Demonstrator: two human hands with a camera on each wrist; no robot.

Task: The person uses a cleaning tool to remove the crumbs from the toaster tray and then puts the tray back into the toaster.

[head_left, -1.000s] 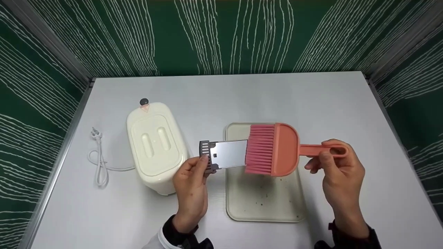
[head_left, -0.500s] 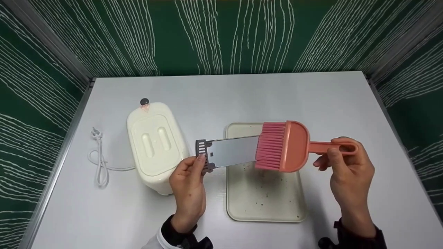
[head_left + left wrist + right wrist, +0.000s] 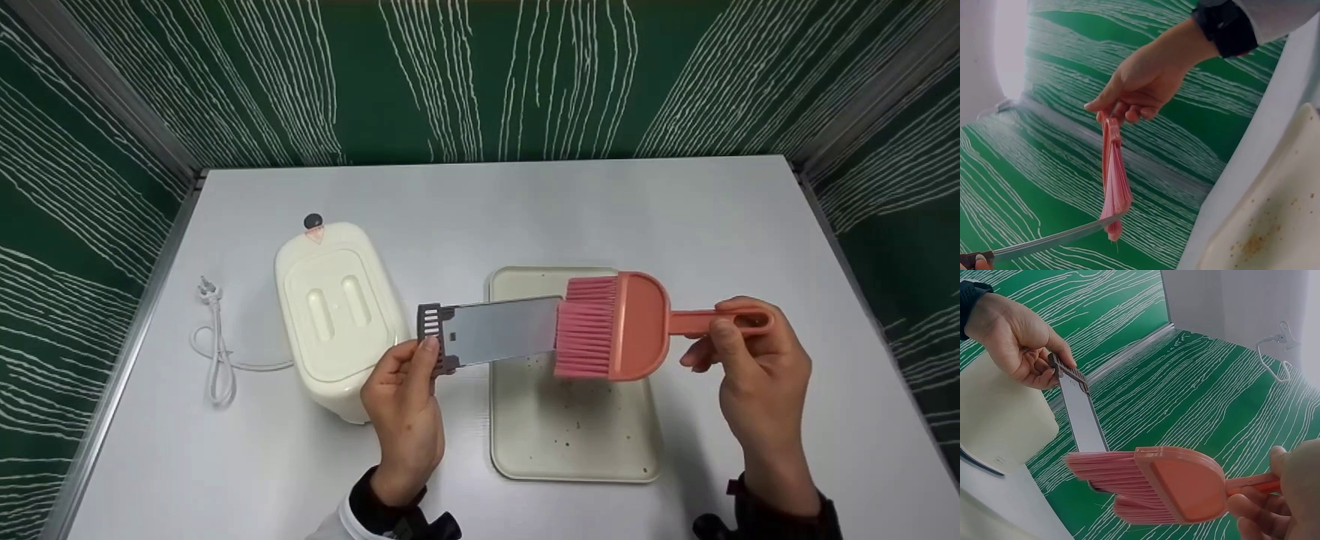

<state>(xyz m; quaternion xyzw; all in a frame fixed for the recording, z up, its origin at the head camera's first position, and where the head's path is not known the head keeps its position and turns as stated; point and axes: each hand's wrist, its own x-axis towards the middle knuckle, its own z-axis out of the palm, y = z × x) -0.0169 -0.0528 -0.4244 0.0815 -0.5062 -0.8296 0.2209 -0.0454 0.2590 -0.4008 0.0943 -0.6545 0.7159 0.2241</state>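
Note:
In the head view my left hand [image 3: 409, 420] pinches the dark slotted end of a flat metal crumb tray [image 3: 499, 330], thumb on top. My right hand [image 3: 765, 375] grips the handle of a coral hand brush [image 3: 641, 326], whose pink bristles [image 3: 585, 337] lie over the crumb tray's far end and hide it. From the right wrist view, the bristles [image 3: 1112, 469] part into two clumps around the metal. The left wrist view has the brush [image 3: 1113, 135] hanging edge-on with its bristles against the metal. Both things are held above a pale rectangular tray [image 3: 570, 466] dotted with brown crumbs.
To the left stands a cream toaster [image 3: 341, 300] with a lid on top and a dark knob at its back. Its white cord and plug [image 3: 217, 337] lie on the white table [image 3: 450, 217]. Green walls with white lines [image 3: 480, 82] enclose the table.
The brush has slid right along the crumb tray, baring more metal, then dipped slightly toward me. My left hand has drifted a little left with the crumb tray.

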